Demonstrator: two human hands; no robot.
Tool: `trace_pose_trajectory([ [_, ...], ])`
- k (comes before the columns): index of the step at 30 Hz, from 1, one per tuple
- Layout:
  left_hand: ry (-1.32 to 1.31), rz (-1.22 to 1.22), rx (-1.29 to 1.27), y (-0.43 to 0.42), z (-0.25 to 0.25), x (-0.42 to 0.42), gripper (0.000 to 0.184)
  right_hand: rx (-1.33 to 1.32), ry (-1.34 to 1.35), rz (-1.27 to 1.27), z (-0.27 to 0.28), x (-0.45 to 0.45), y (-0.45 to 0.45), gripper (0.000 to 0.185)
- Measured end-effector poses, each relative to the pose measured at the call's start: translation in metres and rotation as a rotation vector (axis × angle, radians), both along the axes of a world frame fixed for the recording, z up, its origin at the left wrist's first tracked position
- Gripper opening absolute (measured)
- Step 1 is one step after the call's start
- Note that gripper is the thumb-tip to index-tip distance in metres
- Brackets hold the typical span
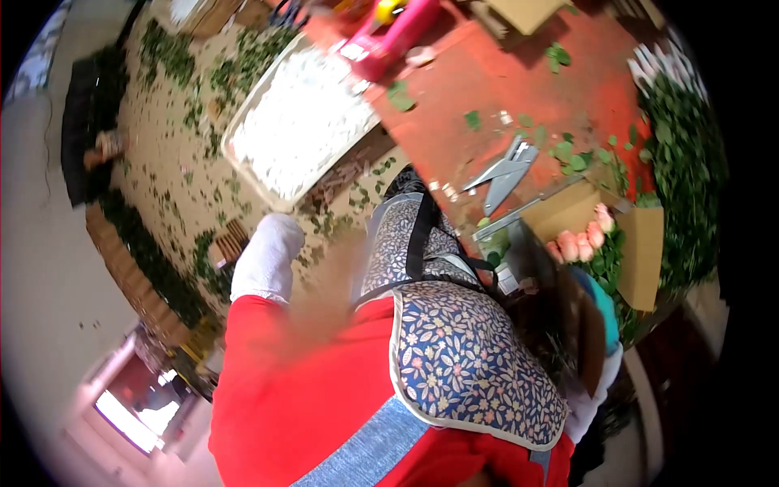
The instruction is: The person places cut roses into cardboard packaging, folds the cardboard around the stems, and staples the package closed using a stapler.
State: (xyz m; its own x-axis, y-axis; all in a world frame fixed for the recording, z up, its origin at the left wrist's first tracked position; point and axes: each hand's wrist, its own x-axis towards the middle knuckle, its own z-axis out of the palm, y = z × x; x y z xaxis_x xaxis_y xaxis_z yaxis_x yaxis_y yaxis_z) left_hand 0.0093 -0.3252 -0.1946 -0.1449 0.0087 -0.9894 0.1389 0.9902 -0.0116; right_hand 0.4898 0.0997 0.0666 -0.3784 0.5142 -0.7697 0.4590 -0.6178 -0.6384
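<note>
Indoors, a person in a red top and a floral apron looks down over a work area strewn with green leaves. A pale blue denim strap crosses the top, and a brown blur passes in front of the left side of the body. The left hand, covered in white beyond the red sleeve, extends above the leaf-littered floor; its fingers cannot be made out, and whether it grips anything cannot be told. At right, a white sleeve leads to the right hand, apparently under a teal covering, partly hidden beside a dark brown shape; its grip cannot be told either.

Just beyond that hand, coral-pink roses line up in a row at an open cardboard box, their leaves beside them. Scissors with grey handles lie past the box on a red table, near scattered leaves. Along the table's right side rests a large bundle of greenery, pale stem ends pointing away.

To the left of the table stands a tray heaped with white pieces. Farther out are a bright pink object with yellow in it, the tan floor, and banked greenery along a pale wall.
</note>
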Motion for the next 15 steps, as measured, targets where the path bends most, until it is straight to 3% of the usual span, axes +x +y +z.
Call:
trace_pose_trajectory([
  [3,-0.188,0.430,-0.137,-0.060,0.011,0.082,0.046,-0.012,0.044,0.008,0.012,0.005,-0.007,0.035],
  [5,-0.150,0.820,-0.034,-0.113,0.001,0.140,0.043,-0.019,0.072,0.023,0.019,0.004,-0.009,0.037],
  [7,0.034,0.698,-0.054,-0.112,0.000,0.166,0.050,-0.034,0.102,0.044,0.018,-0.005,-0.010,0.038],
  [10,0.120,0.573,0.004,-0.153,-0.061,0.171,0.056,-0.068,0.143,0.084,0.020,-0.024,-0.007,0.041],
  [15,0.228,0.432,0.187,-0.089,-0.122,0.108,0.055,-0.149,0.236,0.205,0.004,-0.098,-0.011,0.045],
])
